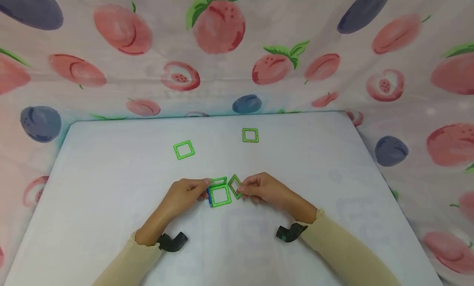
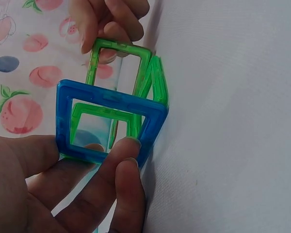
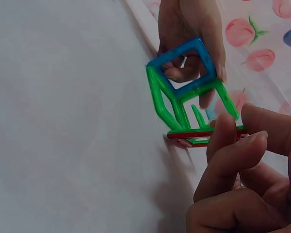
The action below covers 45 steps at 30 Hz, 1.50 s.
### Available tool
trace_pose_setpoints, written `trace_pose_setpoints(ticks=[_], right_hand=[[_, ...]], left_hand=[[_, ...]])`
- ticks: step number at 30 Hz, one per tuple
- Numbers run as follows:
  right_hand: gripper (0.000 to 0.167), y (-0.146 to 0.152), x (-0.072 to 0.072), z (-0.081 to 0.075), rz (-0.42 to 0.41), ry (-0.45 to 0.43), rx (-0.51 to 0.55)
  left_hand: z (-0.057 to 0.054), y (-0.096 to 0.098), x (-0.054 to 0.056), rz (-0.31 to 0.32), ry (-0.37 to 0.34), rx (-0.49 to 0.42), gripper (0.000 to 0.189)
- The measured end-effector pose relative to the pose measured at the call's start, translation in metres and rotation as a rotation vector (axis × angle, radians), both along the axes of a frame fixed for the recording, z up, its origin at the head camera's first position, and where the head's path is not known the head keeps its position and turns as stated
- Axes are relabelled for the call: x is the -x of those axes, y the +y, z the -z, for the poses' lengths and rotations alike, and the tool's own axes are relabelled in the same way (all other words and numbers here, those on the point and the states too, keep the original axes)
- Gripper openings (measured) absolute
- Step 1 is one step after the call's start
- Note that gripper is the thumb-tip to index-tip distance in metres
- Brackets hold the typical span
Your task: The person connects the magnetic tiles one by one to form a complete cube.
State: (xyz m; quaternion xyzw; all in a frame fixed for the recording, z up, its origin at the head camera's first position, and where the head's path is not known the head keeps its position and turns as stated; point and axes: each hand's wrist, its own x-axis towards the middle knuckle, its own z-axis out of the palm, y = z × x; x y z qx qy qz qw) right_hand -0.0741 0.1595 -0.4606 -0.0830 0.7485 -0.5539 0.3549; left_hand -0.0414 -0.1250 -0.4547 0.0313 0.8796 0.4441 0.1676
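Head: my left hand and right hand each pinch the half-built cube mid-table; two loose green squares lie beyond.
Left wrist: fingers pinching one blue frame, glossy plastic.
Right wrist: fingertips nipping a green frame.

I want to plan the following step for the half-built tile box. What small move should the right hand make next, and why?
Probably swing the green tile held by the right hand in against the open side of the tile box. The left hand grips the blue tile steadying the box, and the green tile stands angled just beside it.
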Motion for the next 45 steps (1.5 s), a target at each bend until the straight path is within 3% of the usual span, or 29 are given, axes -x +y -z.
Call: trace_pose_setpoints(ticks=[10, 18, 27, 34, 40, 45], right_hand=[[0.026, -0.017, -0.010, 0.000, -0.064, 0.135, -0.033], [0.025, -0.031, -0.016, -0.008, -0.078, 0.346, -0.145], [0.021, -0.033, -0.015, -0.005, -0.086, 0.392, -0.173], [0.061, -0.022, -0.007, -0.004, -0.049, 0.488, -0.146], [0.054, -0.023, 0.000, -0.004, -0.104, 0.586, -0.127], [0.058, -0.024, 0.002, -0.003, -0.132, 0.577, -0.116]], left_hand=[[0.003, -0.001, 0.001, 0.001, 0.004, -0.011, 0.043], [0.002, -0.003, 0.002, 0.026, 0.015, -0.021, 0.042], [0.001, -0.004, 0.002, 0.015, 0.003, -0.018, 0.042], [0.001, -0.004, 0.003, 0.033, -0.004, -0.047, 0.035], [0.000, -0.007, 0.003, 0.038, -0.024, -0.048, 0.038], [0.000, -0.007, 0.002, 0.050, -0.030, -0.053, 0.038]])
